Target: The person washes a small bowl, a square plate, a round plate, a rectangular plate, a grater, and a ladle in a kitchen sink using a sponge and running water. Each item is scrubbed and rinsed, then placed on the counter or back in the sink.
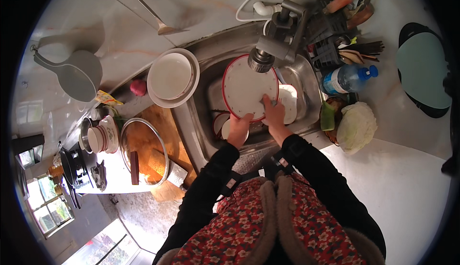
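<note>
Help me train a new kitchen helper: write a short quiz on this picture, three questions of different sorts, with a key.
1. Multiple choice: What colour is the rim of the dish held at the sink?
A. Blue
B. Red
C. Green

2. True or false: The cabbage lies to the right of the sink.

3. Short answer: Which has its fingers farther in over the face of the dish, the person's left hand or right hand?

Key:
1. B
2. True
3. The right hand
</note>
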Available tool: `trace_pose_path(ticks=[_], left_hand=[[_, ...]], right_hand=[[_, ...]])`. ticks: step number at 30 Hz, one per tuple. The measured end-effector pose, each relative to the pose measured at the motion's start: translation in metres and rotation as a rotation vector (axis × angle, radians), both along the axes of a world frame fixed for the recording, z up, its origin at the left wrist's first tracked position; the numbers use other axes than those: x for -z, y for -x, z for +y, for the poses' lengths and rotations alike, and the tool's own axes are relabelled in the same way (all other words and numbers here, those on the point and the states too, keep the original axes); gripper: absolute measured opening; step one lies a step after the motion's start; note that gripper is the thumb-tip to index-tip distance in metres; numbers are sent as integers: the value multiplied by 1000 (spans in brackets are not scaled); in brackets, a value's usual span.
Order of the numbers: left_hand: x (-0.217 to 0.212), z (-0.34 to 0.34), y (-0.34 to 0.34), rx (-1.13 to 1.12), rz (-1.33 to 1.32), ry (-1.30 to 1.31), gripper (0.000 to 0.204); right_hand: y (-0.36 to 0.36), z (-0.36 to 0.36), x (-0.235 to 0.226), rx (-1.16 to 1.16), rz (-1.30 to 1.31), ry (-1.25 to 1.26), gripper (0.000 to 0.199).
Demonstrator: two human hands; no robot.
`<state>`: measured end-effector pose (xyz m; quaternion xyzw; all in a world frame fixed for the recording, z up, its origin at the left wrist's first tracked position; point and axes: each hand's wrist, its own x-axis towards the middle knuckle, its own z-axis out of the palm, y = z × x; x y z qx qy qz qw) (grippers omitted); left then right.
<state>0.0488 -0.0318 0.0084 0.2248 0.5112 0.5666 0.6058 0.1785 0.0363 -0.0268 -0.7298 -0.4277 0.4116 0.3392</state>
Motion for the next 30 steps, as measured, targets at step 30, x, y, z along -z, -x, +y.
trace_pose_path(ticks=[30], left_hand=[[6,6,14,-84,141,-25,48]], right_hand=[[-2,-6,9,170,368,302,50]])
